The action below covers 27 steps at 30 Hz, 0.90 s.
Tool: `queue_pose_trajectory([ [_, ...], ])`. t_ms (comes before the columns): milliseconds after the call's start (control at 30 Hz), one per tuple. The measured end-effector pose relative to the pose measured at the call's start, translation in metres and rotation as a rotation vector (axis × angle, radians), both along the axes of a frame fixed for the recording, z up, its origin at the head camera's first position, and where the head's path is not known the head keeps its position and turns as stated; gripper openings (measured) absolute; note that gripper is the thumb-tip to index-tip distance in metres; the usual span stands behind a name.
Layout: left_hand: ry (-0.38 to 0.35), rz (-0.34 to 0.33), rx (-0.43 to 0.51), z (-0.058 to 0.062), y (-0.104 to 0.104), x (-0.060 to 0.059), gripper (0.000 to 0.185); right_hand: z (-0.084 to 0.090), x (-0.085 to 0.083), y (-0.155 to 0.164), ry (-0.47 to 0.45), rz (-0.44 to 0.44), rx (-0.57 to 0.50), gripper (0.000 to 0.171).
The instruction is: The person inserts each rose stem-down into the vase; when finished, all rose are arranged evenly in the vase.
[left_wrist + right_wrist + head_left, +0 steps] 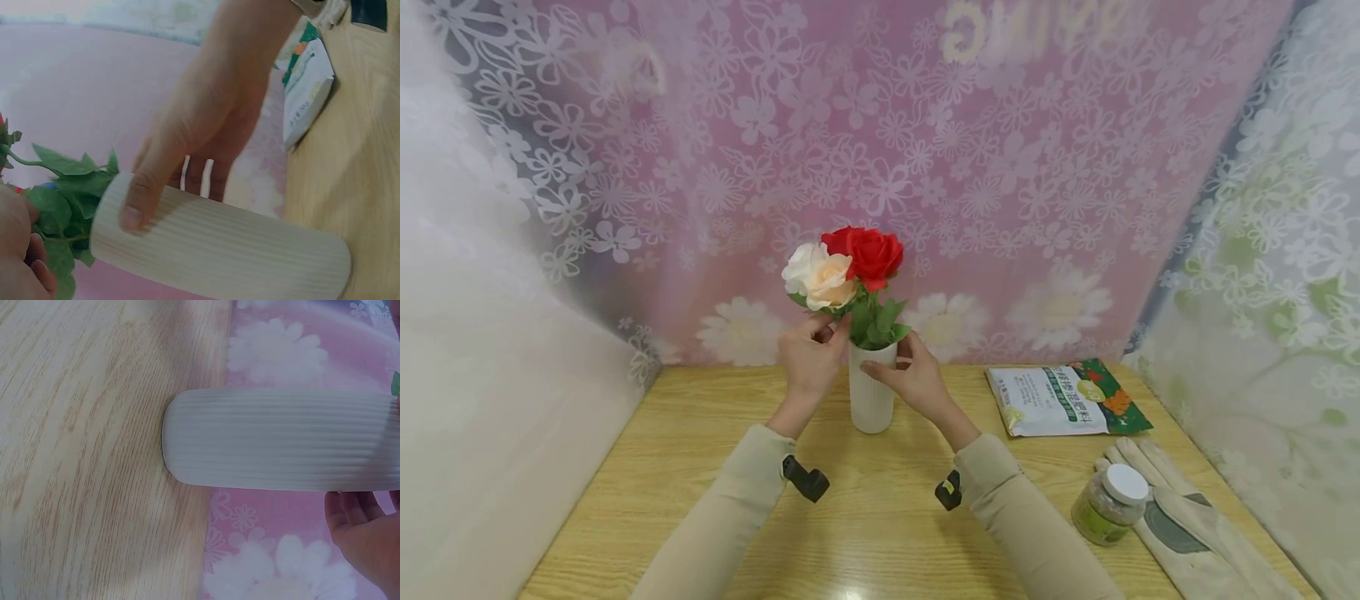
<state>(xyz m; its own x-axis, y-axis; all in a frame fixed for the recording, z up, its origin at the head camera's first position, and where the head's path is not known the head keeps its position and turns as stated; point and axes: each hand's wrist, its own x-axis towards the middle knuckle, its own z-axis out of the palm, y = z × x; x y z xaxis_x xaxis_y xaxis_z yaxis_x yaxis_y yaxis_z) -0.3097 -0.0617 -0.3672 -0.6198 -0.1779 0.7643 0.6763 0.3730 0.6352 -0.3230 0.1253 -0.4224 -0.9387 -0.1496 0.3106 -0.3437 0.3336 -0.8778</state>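
A white ribbed vase [871, 400] stands on the wooden table [700, 467] near its back edge. It holds a red rose [870, 252] and a cream rose [820, 277] with green leaves [877, 321]. My left hand [827, 335] pinches the stems just under the cream rose, above the vase's mouth. My right hand [895, 367] grips the vase's upper part. In the left wrist view its thumb [134, 209] lies on the vase [219, 253] and its fingers [203, 175] curl behind. The right wrist view shows the vase [281, 437] side-on and only the edge of the right hand [369, 537].
A printed packet [1063, 398] lies at the back right. A small jar with a white lid [1108, 504] and a pair of pale gloves [1187, 525] sit at the front right. Flower-patterned sheets wall in the table behind and on both sides.
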Motion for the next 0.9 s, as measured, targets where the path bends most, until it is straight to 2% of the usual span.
queue_pose_trajectory([
  [100,-0.032,-0.029,-0.044,-0.005,0.001,-0.001,0.036,0.000,0.000,0.000,0.004,0.005,0.002,0.070],
  [167,-0.033,-0.026,-0.081,-0.008,0.002,-0.002,0.033,-0.001,0.000,-0.001,0.003,0.009,0.001,0.069],
  [300,-0.021,0.016,-0.158,-0.014,0.004,-0.003,0.028,-0.001,0.000,-0.002,0.007,0.023,-0.011,0.072],
  [433,-0.030,0.029,-0.193,-0.018,0.004,-0.003,0.034,0.000,0.000,-0.002,0.008,0.038,-0.017,0.075],
  [700,-0.069,-0.025,-0.178,-0.022,0.005,-0.003,0.031,-0.001,-0.001,0.000,0.001,0.026,-0.015,0.073],
  [833,-0.096,-0.086,-0.137,-0.028,0.004,-0.002,0.028,-0.004,-0.001,0.001,-0.007,0.014,0.000,0.072],
  [900,-0.113,-0.125,-0.094,-0.031,0.003,0.000,0.020,-0.004,0.000,0.001,-0.009,0.011,0.006,0.071],
])
